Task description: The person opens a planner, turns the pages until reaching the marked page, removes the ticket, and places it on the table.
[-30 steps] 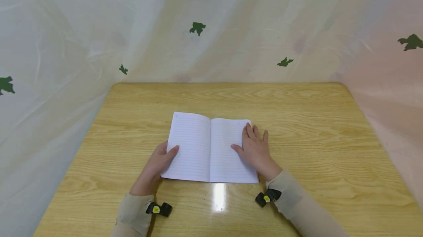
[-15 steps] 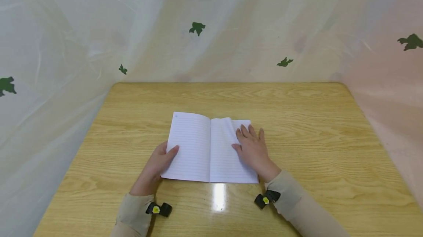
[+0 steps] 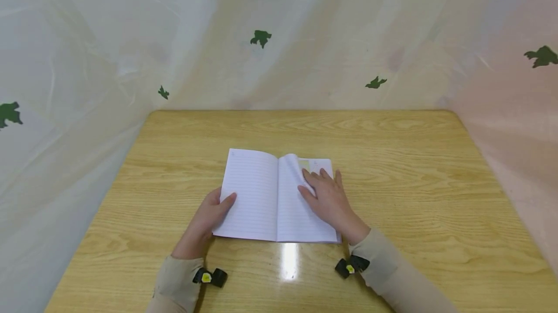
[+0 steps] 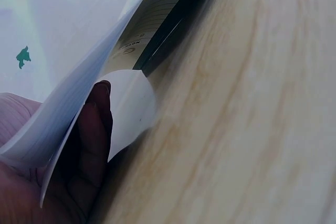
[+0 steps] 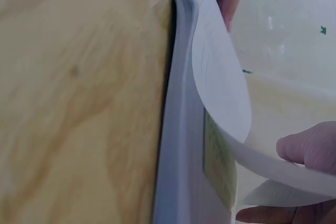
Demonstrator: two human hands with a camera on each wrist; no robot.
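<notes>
An open notebook (image 3: 253, 177) with white ruled pages lies on the wooden table. My left hand (image 3: 212, 210) grips its left half, thumb on top of the page and fingers underneath, as the left wrist view also shows. At the right half, my right hand (image 3: 333, 201) pinches a page (image 5: 218, 72) between thumb (image 5: 310, 148) and fingers, and the page curls up toward the spine. Beneath the raised page a flat yellow-green rectangle (image 5: 218, 161) shows on the page below; its top edge also appears in the head view.
The wooden table (image 3: 414, 182) extends around the notebook on all sides. Pale curtains (image 3: 314, 61) with green bird shapes stand behind and beside it. Each sleeve cuff carries a small black wrist camera (image 3: 219, 277).
My right hand has slid left from the right edge and lifted the page, which now curls further toward the spine and uncovers the yellow-green rectangle. The left hand stays still.
</notes>
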